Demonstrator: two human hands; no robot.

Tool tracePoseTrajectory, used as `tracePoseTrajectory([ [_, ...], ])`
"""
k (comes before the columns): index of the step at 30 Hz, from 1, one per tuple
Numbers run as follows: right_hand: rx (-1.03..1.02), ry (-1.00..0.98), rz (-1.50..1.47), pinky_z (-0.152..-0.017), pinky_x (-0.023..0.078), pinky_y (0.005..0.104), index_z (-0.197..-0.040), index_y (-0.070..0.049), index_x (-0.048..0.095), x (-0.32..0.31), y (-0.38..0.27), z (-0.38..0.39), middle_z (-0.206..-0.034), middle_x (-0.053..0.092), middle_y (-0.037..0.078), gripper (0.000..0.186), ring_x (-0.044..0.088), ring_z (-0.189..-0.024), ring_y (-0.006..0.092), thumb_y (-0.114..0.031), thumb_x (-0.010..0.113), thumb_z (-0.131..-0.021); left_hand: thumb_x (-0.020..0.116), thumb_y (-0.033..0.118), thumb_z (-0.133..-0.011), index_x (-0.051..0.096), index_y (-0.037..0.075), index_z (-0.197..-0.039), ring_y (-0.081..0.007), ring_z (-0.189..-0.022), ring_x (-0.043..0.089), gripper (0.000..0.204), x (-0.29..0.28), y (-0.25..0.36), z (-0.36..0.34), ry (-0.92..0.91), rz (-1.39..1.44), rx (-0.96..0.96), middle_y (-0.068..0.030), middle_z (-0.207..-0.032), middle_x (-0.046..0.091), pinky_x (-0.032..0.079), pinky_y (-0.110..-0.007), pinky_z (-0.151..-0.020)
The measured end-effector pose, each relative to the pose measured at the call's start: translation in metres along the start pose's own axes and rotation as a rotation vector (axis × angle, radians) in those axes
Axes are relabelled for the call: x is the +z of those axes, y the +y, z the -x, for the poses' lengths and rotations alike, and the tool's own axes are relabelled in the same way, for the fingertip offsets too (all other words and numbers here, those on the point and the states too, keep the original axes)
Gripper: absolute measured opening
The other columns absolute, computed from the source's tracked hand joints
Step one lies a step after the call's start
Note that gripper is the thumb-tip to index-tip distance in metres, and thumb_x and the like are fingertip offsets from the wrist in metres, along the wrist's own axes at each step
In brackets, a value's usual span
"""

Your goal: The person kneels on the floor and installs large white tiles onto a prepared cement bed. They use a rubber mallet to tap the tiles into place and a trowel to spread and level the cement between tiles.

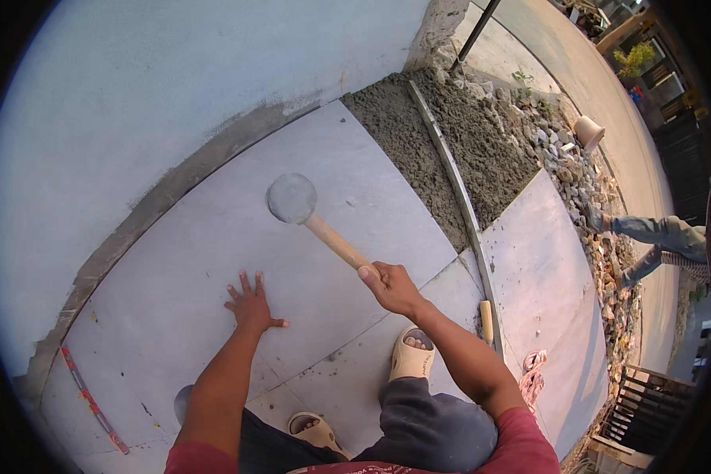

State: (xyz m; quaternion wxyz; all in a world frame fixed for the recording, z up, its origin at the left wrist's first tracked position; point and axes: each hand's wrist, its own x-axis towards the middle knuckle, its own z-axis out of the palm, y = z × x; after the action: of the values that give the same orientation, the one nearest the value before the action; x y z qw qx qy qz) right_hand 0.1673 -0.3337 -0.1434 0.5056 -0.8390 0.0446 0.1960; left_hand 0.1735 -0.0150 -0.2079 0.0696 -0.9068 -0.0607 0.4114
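Observation:
My right hand (393, 289) is wrapped round the wooden handle of a mallet (292, 198). Its round grey head is over the large pale floor tile (363, 182); whether it touches the surface I cannot tell. To the left, my left hand (250, 305) rests on the same tile, fingers spread and nothing held. Beyond the tile's far right edge lies a bed of rough wet mortar (399, 142). A long straight bar (453, 170) runs through the mortar and on between the tiles toward me.
A white wall (174, 95) borders the tiles on the left. A red level-like stick (93, 401) lies at lower left. Right of my foot are a wooden tool handle (487, 321) and a reddish cloth-like bundle (532, 371). Rubble (573, 170), a bucket (588, 133) and another person's legs (656, 233) are farther right.

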Motion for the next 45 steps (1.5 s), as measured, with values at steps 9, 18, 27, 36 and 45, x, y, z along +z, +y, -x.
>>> tracePoseTrajectory([
  [9,0.029,0.144,0.037,-0.055,0.042,0.0359,-0.082,-0.001,0.058,0.012,0.108,0.025,-0.06,0.051,0.006,0.05,0.046,-0.055,0.0175,-0.049,0.059,-0.097,0.084,0.075,-0.049,-0.01,0.016,-0.159,-0.0554,-0.147,0.006,0.157,0.002,0.014,-0.002,-0.025,-0.068,0.05,-0.0223,-0.164,-0.014,0.029,-0.07,-0.108],
  [18,-0.353,0.347,-0.28,-0.049,0.037,0.0301,-0.075,-0.006,0.054,-0.033,0.019,0.038,-0.06,0.053,0.004,0.06,0.048,-0.052,0.0146,-0.061,0.05,-0.096,0.084,0.075,-0.049,-0.013,0.016,-0.159,-0.0561,-0.146,0.005,0.158,0.002,0.0,-0.005,-0.045,-0.077,-0.004,-0.0227,-0.163,-0.016,0.031,-0.07,-0.107],
  [27,0.062,0.357,-0.229,-0.052,0.035,0.0303,-0.07,-0.004,0.052,-0.06,0.058,0.036,-0.058,0.042,-0.001,0.063,0.039,-0.059,0.0094,-0.06,0.05,-0.098,0.083,0.077,-0.049,-0.012,0.013,-0.158,-0.0574,-0.146,0.001,0.158,0.0,0.001,-0.011,-0.05,-0.086,0.008,-0.0254,-0.162,-0.017,0.029,-0.072,-0.106],
  [36,-0.094,0.547,-0.14,-0.053,0.043,0.0301,-0.078,-0.003,0.055,-0.041,0.171,0.134,-0.06,0.054,0.004,0.063,0.052,-0.055,0.0139,-0.063,0.048,-0.096,0.083,0.076,-0.049,-0.01,0.015,-0.159,-0.0548,-0.146,-0.01,0.157,0.014,0.093,0.01,0.02,0.09,0.076,-0.0263,-0.162,-0.018,0.018,-0.077,-0.107],
  [45,-0.165,0.589,-0.381,-0.042,0.036,0.0246,-0.073,-0.007,0.048,-0.085,0.034,0.094,-0.052,0.045,-0.001,0.06,0.046,-0.046,0.0079,-0.06,0.044,-0.1,0.086,0.074,-0.046,-0.015,0.014,-0.157,-0.0565,-0.145,-0.011,0.162,0.012,0.084,0.003,0.039,0.117,0.026,-0.0275,-0.16,-0.023,0.022,-0.078,-0.106],
])
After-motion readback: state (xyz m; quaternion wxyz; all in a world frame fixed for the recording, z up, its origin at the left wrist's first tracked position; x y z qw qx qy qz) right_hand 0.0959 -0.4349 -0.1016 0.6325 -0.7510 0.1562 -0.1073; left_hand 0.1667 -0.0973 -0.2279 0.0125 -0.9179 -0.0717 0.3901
